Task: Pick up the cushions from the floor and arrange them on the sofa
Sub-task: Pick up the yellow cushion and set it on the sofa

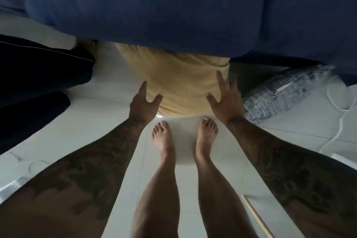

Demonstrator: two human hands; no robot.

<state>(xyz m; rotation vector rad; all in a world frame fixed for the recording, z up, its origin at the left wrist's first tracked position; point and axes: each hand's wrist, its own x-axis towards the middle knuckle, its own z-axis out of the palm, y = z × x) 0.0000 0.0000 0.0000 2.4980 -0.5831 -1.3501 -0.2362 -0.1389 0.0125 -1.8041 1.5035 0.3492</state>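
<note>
Head view: left hand (144, 105) and right hand (226, 100), fingers spread, reach a soft mustard cushion (179, 81) beside the blue fabric sofa (154, 6).

White cable (337, 114) — pale tiled floor (108, 114)

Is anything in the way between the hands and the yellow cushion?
No, nothing visible. The left hand and right hand are open at either side of the yellow cushion, about touching it. The blue sofa only overhangs its far end.
</note>
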